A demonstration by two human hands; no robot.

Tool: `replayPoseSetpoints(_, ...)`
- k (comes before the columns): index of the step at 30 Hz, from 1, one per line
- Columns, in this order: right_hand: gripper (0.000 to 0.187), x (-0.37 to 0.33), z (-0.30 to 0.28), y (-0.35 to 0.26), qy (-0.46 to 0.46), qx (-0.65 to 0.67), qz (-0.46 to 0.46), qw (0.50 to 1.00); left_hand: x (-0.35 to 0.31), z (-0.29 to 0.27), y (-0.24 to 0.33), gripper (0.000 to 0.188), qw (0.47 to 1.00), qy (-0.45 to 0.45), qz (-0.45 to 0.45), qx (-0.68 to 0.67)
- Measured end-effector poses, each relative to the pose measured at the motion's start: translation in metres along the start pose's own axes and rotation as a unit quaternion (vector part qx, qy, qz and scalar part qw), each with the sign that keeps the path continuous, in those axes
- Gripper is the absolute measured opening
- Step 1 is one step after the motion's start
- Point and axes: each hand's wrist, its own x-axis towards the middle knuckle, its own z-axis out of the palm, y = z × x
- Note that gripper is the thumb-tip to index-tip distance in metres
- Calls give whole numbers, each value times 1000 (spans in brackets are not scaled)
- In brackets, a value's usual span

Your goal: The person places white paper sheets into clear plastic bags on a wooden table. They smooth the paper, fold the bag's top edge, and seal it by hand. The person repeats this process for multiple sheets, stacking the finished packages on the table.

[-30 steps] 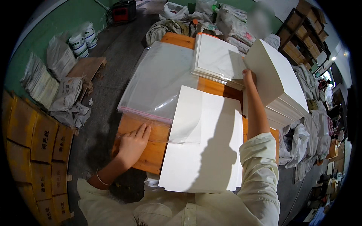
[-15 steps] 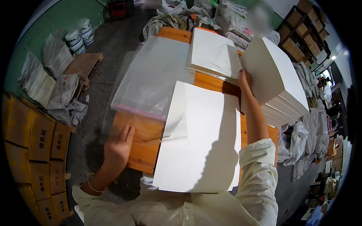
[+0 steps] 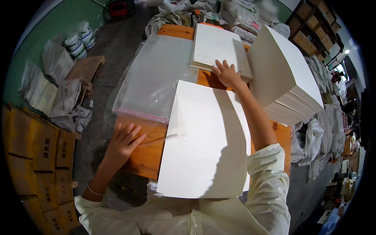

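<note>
White paper sheets (image 3: 199,156) lie at the near side of the wooden table, in front of my body, their left part slightly bowed. A thin fold of clear film (image 3: 174,136) crosses their left edge toward my left hand (image 3: 124,141). That hand rests with spread fingers at the table's left edge; whether it touches the film I cannot tell. My right hand (image 3: 229,75) is open, palm down, with its fingers on the near edge of a stack of film-wrapped white paper (image 3: 219,45). Flat clear plastic bags (image 3: 156,74) with a pinkish edge lie left of that stack.
A tall stack of white paper (image 3: 290,74) stands at the right of the wooden table (image 3: 178,30). Yellow-brown cartons (image 3: 43,156) are piled at the left, near white buckets (image 3: 76,47). Sacks (image 3: 239,15) lie behind the table, and shelves with boxes (image 3: 313,27) stand far right.
My right hand has moved left, from beside the tall stack onto the wrapped stack's near edge. The fingers of my left hand have spread. The near sheets now bow up more at their left.
</note>
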Motion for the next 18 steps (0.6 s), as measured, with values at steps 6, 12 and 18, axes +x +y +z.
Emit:
replayPoseSetpoints(6, 62, 1, 25, -3, 120, -82, 26, 989, -1, 1, -14, 39, 995, -47, 15, -87)
replayPoseSetpoints(12, 54, -75, -12, -82, 124, 141, -97, 977, 1, 8, -13, 41, 988, -20, -37, -146)
replayPoseSetpoints(18, 49, -75, 3, -119, -96, 253, -133, 953, 13, -3, 1, 43, 982, -11, -71, -175)
